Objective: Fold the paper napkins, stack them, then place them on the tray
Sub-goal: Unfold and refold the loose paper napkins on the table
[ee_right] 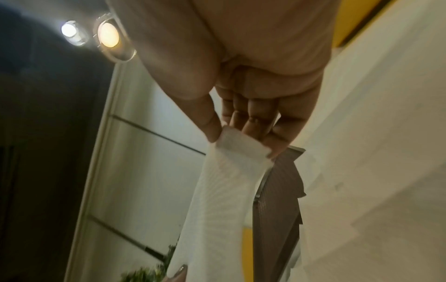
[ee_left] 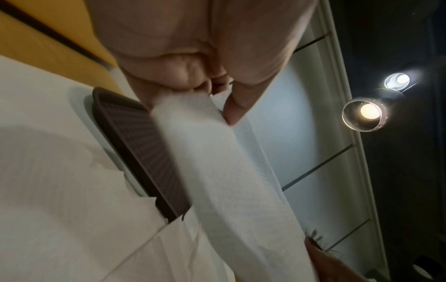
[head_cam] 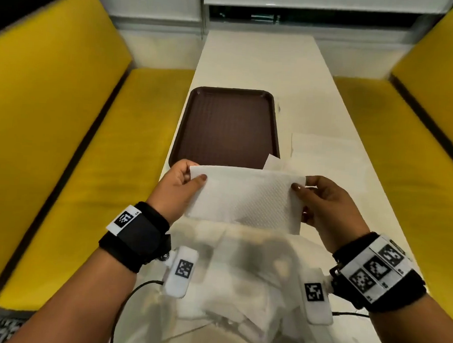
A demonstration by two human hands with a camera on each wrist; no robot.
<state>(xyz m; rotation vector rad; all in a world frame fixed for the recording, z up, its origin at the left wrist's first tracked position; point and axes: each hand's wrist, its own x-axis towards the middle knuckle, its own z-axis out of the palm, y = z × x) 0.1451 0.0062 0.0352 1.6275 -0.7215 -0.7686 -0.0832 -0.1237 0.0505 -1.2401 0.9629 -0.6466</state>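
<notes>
**Mia:** Napkin (head_cam: 245, 196) first! Where is it?

**Ben:** We hold it up in the air, over the near end of the table (head_cam: 258, 64). It is white with little bumps on it. It is stretched out flat between our two hands.

**Mia:** What does our left hand (head_cam: 178, 185) do?

**Ben:** It pinches the left top corner. The thumb is on the front and the other fingers are behind. In the left wrist view we see the thumb (ee_left: 237, 106) press on the paper.

**Mia:** And our right hand (head_cam: 329, 204)?

**Ben:** It pinches the right top corner the same way. In the right wrist view the fingers (ee_right: 251, 122) are curled on the edge of the paper.

**Mia:** Where is the tray (head_cam: 227, 126)?

**Ben:** It is brown and it lies on the table just past our hands. Nothing white lies flat in the middle of it. The top edge of the paper we hold hides its near rim.

**Mia:** Do we see more paper?

**Ben:** Yes. One sheet (head_cam: 324, 151) lies flat on the table, just right of the tray. A blurry white pile (head_cam: 239, 291) is below our hands, close to us. We cannot tell how it is folded.

**Mia:** What is at the sides?

**Ben:** Yellow seats (head_cam: 63, 135), one on each side of the table.
</notes>
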